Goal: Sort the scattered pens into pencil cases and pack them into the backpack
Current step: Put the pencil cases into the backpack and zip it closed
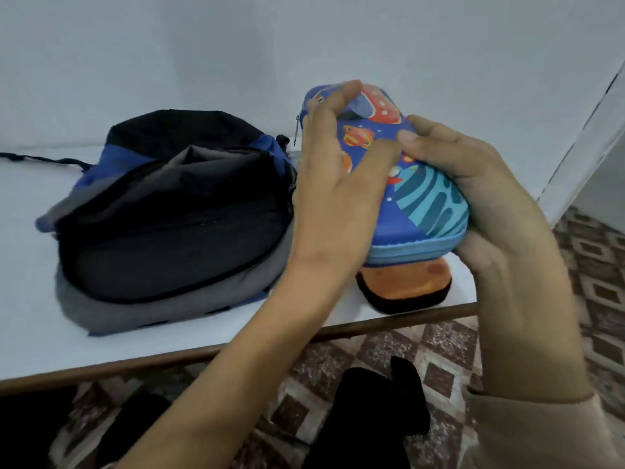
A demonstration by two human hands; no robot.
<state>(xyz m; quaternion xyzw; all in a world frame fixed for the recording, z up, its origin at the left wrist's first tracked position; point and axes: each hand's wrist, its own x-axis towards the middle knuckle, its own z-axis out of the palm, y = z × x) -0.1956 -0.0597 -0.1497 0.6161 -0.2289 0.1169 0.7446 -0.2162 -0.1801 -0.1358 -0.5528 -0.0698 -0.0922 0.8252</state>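
The scene is taken by a single wide-angle camera worn on the head and pointed forward and down. The table [27,299] is viewed from just outside its near edge, which is set slanting across the frame, higher at the right. The left hand [331,184] and right hand [500,204], both closed round the blue pencil case [416,204], are caught very near the lens, right of centre, with the forearms entering from the bottom. The backpack [176,225] is framed left of centre, slightly farther off. The view is closed behind by the wall [203,45], and the floor [389,346] is seen underneath. Detail is softened, perhaps by motion blur.
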